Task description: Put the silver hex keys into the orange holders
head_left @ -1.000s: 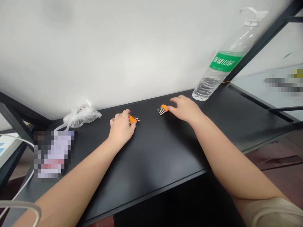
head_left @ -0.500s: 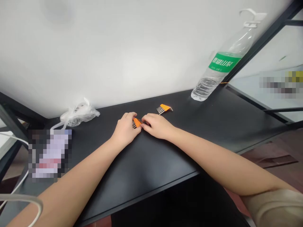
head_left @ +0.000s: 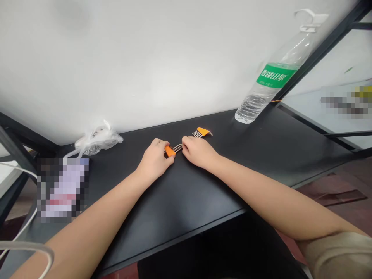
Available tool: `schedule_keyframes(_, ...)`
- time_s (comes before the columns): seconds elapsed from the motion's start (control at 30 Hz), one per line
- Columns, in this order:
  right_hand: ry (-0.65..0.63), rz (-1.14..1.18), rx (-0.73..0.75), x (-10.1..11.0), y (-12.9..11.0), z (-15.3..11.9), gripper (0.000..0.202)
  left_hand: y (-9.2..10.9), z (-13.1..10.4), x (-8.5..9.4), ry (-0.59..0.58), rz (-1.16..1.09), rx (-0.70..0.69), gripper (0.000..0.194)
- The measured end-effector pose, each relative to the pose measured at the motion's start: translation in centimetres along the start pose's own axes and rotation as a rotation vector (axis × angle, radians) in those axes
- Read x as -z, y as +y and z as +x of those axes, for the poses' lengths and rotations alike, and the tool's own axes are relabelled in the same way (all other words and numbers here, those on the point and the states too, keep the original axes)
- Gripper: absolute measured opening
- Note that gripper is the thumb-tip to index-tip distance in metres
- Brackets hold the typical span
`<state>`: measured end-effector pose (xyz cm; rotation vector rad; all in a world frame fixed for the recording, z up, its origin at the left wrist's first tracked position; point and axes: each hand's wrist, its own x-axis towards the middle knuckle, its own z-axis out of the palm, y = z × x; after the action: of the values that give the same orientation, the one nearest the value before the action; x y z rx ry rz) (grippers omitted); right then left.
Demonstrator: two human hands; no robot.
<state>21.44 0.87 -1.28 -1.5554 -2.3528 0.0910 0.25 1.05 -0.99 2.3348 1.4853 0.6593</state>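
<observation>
Head view. The left hand point(head_left: 152, 159) lay on the black surface point(head_left: 174, 209), its fingers pinching an orange hex-key holder point(head_left: 170, 151) from both sides. The holder sat between the two hands, at 2 o'clock from the left hand. Several L-shaped metal hex keys point(head_left: 178, 147) projected from it toward the right hand point(head_left: 199, 150), whose fingers were curled at their far ends; whether these gripped a key could not be told.

Handling (judged): the holder was probably light, of stiff plastic and hardly fragile, best held by its broad orange sides; the keys were likely rigid, smooth and somewhat slippery, best taken near their bent ends.

Containers: a second orange holder point(head_left: 202, 131), carrying a row of keys, lay at 12 o'clock from the right hand. At 2 o'clock from that hand, a clear plastic bottle point(head_left: 276, 75) with a green label and a white handle appeared to contain clear liquid, its level uncertain. At 10 o'clock from the left hand, a crumpled translucent plastic bag point(head_left: 99, 141) enclosed something whitish, not identifiable.
</observation>
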Motion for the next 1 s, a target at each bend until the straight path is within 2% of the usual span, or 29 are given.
schedule_keyframes(0.13,0.019,0.015,-0.045,0.3,0.9,-0.1,0.014,-0.2,0.0,0.1,0.002,-0.011,-0.026,0.038)
schedule_keyframes(0.37,-0.025,0.074,-0.171,1.5,2.6,-0.2,0.008,-0.2,-0.1,0.6,-0.03,-0.003,-0.057,0.041)
schedule_keyframes(0.47,-0.016,0.112,-0.122,1.9,2.8,-0.3,0.014,-0.1,-0.2,0.7,-0.035,0.022,-0.075,0.044)
schedule_keyframes(0.57,-0.041,0.18,0.032,2.0,2.2,-0.5,0.03,0.0,-0.1,0.7,-0.045,0.042,-0.089,0.045)
schedule_keyframes(0.67,-0.095,0.195,0.129,2.0,1.5,-0.6,0.022,0.1,-0.1,0.8,-0.056,0.07,-0.104,0.048)
schedule_keyframes(0.87,-0.087,0.153,0.026,1.9,2.2,-0.5,0.021,0.4,-0.2,1.0,-0.045,0.122,-0.131,0.042)
schedule_keyframes(1.0,-0.131,0.141,-0.007,2.6,3.3,-0.5,0.019,0.4,-0.3,1.1,-0.015,0.116,-0.12,0.046)
